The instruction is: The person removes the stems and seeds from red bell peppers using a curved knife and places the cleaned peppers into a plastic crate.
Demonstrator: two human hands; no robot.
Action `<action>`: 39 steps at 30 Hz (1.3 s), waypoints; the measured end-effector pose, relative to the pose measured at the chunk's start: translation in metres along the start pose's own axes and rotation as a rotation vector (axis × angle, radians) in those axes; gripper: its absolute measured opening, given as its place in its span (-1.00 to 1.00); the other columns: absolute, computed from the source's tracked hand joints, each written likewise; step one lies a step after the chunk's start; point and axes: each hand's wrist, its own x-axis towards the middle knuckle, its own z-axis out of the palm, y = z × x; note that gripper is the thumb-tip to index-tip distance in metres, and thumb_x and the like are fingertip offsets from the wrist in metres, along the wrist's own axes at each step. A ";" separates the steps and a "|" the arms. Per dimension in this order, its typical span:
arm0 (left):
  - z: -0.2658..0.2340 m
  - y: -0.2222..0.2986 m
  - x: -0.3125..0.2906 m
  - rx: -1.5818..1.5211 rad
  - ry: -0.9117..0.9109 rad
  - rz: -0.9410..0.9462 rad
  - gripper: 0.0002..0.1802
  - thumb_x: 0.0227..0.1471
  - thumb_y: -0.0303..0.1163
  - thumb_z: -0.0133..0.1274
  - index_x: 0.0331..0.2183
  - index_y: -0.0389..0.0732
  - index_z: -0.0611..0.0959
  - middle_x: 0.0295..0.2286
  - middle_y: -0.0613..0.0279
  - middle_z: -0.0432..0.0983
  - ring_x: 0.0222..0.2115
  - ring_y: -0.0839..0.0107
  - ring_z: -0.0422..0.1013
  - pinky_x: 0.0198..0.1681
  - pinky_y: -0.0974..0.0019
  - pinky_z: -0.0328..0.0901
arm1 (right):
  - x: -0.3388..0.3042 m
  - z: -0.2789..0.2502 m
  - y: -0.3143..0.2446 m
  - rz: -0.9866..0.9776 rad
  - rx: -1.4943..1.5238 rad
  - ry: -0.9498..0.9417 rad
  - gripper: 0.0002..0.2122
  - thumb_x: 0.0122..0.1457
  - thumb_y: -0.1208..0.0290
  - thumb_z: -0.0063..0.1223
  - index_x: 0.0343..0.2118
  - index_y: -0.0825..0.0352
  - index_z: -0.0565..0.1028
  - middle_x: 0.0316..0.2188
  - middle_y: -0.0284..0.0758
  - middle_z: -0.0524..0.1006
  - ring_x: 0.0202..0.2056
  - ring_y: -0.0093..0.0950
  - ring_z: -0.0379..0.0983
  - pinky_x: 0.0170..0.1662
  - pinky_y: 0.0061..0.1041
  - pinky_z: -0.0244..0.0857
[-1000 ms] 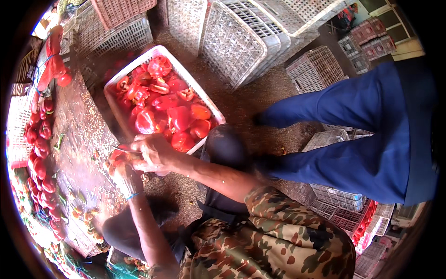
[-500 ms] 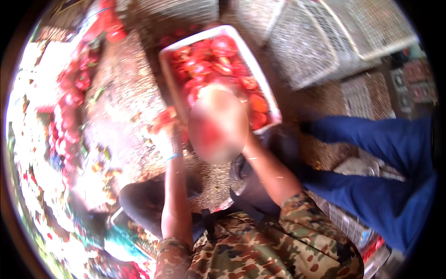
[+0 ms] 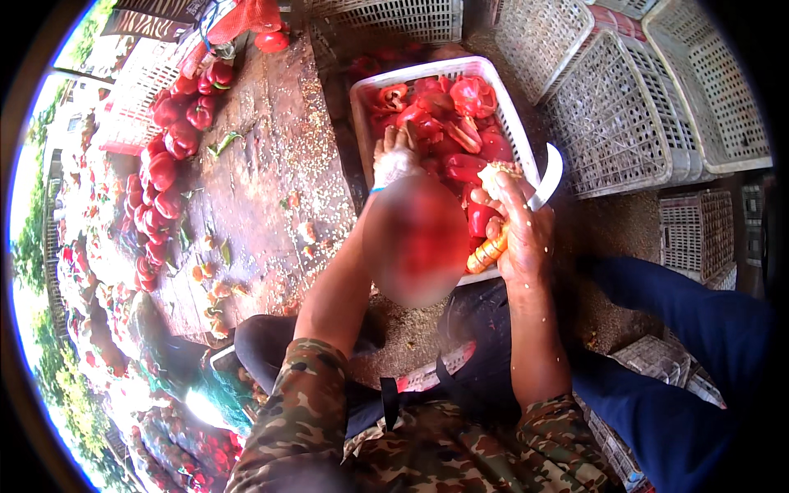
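My left hand [image 3: 394, 158], with a pale wrap about the palm, reaches over the left side of a white plastic crate [image 3: 359, 111]. Its fingers are stretched out over the red bell pepper pieces [image 3: 464, 131] filling the crate, and I see nothing gripped in them. At the crate's right side, my right hand [image 3: 526, 234] is closed round the orange handle of a curved knife [image 3: 551, 174], its blade pointing up and away. A pale, seedy pepper core [image 3: 498, 171] is by the right thumb. A blurred oval hides the space between my forearms.
Left of the crate stands a wooden table [image 3: 271, 156] strewn with seeds and pepper scraps. Whole red bell peppers [image 3: 160, 172] line its far left edge. Stacked plastic crates [image 3: 616, 107] rise at the right. Another person's blue-trousered legs [image 3: 657, 320] are close on my right.
My left hand has moved from the table edge to above the crate, and the red piece it held is gone from it. My right hand and knife now show beside the crate.
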 end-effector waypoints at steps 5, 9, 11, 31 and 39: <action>0.020 0.016 -0.008 -0.103 0.058 -0.105 -0.10 0.02 0.03 -0.06 0.33 -0.07 0.14 0.34 0.05 -0.05 0.36 -0.15 -0.20 0.36 -0.12 -0.15 | -0.006 0.006 -0.001 0.059 0.048 0.032 -0.72 0.21 0.28 0.21 -0.10 0.34 0.53 -0.34 -0.35 0.61 -0.47 -0.59 0.54 -0.63 -0.72 0.20; 0.006 0.019 -0.001 -0.194 -0.040 -0.229 -0.14 0.04 0.02 -0.05 0.33 0.01 0.16 0.34 0.08 -0.05 0.34 -0.20 -0.19 0.35 -0.11 -0.07 | -0.003 0.014 -0.001 0.030 0.063 0.033 -0.71 0.16 0.21 0.28 -0.20 0.34 0.58 -0.40 -0.37 0.59 -0.54 -0.66 0.47 -0.59 -0.74 0.19; -0.012 0.029 0.006 -0.146 -0.138 -0.206 -0.15 0.05 0.01 -0.04 0.32 0.00 0.17 0.33 0.08 -0.02 0.33 -0.21 -0.17 0.35 -0.11 -0.07 | 0.002 0.010 0.005 -0.013 0.047 0.028 -0.71 0.16 0.21 0.28 -0.21 0.33 0.59 -0.42 -0.39 0.58 -0.55 -0.70 0.43 -0.57 -0.76 0.16; -0.177 -0.107 -0.199 -1.184 0.392 -0.621 -0.93 -0.28 -0.64 0.15 -0.57 -0.34 0.60 -0.67 0.26 0.51 -0.62 0.48 0.42 -0.57 0.37 0.34 | -0.040 0.048 0.047 -0.432 -0.892 -0.553 -0.57 0.11 0.55 0.19 0.08 0.48 0.45 -0.04 -0.17 0.58 -0.46 -0.59 0.42 -0.31 -0.50 0.38; -0.143 -0.370 -0.372 -0.599 0.843 -0.592 -0.64 -0.33 -0.56 0.19 -0.31 -0.36 0.67 -0.28 0.10 0.61 -0.26 0.30 0.54 -0.17 0.34 0.40 | -0.020 0.055 0.088 -0.291 -0.969 -0.694 -0.52 0.11 0.46 0.26 0.09 0.49 0.43 -0.10 -0.08 0.56 -0.36 -0.52 0.52 -0.26 -0.49 0.43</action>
